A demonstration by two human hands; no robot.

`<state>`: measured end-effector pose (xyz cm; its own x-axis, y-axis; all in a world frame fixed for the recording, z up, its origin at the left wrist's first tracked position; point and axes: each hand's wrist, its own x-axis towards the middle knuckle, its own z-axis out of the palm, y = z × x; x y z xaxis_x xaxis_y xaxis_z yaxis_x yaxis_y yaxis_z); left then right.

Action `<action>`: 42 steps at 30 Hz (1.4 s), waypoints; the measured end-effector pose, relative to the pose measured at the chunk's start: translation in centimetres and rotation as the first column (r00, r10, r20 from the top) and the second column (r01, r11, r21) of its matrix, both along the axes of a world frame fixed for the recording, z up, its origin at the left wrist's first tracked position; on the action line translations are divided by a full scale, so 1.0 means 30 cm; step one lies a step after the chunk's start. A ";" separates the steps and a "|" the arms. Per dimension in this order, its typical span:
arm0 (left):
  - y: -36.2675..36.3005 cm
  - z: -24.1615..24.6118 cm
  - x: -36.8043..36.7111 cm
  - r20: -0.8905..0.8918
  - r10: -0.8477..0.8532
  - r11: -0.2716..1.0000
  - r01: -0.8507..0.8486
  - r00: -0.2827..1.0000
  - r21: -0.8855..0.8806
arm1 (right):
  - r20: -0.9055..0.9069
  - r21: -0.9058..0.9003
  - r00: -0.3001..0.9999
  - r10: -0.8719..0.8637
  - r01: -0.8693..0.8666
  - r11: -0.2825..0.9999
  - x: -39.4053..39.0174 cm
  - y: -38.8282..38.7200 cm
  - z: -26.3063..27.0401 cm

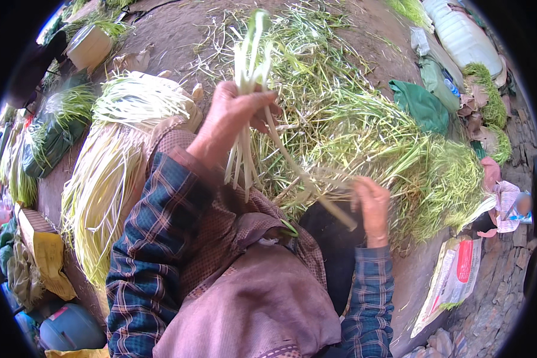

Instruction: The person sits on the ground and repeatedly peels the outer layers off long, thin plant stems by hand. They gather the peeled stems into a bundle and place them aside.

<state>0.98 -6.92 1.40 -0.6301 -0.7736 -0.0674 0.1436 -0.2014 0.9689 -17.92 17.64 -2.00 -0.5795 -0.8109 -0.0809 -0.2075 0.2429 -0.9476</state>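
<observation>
My left hand (241, 105) grips a small bunch of pale green vegetable stalks (246, 67). The bunch is held upright above my lap, its ends blurred above and below the fist. A limp, pale stalk or leaf sheath (288, 154) slants down from it to the right. The fingers of my right hand (370, 201) are pinched at the end of a thin, blurred leaf strip (333, 180), lower and to the right. On the left, beside my left forearm, lies a thick heap of long pale stalks (105, 179), with a second layer (138, 100) laid crosswise at its top.
A broad pile of green leaf trimmings (385, 147) covers the ground ahead and right. A green cloth bag (418, 105) lies at its far edge, and a printed sack (452, 277) lies right. At left stand a pale bucket (89, 47) and a blue-grey container (71, 329).
</observation>
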 end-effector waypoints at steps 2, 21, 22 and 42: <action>-0.019 0.000 0.009 -0.112 0.028 1.000 -0.028 0.993 -0.001 | 0.016 0.047 0.993 -0.120 0.119 0.992 -0.067 0.047 0.034; 0.066 -0.037 -0.044 -0.013 -0.117 0.971 0.117 0.993 0.207 | -0.118 -0.190 0.975 0.189 -0.209 0.959 0.275 -0.285 0.063; 0.068 -0.040 -0.048 0.004 -0.107 0.971 0.104 0.994 0.216 | -0.436 -0.202 0.893 0.112 -0.219 0.955 0.280 -0.287 0.057; 0.066 -0.047 -0.055 -0.098 -0.168 0.979 0.178 0.981 0.102 | 0.047 -0.185 0.996 0.080 -0.070 0.980 0.180 -0.178 0.140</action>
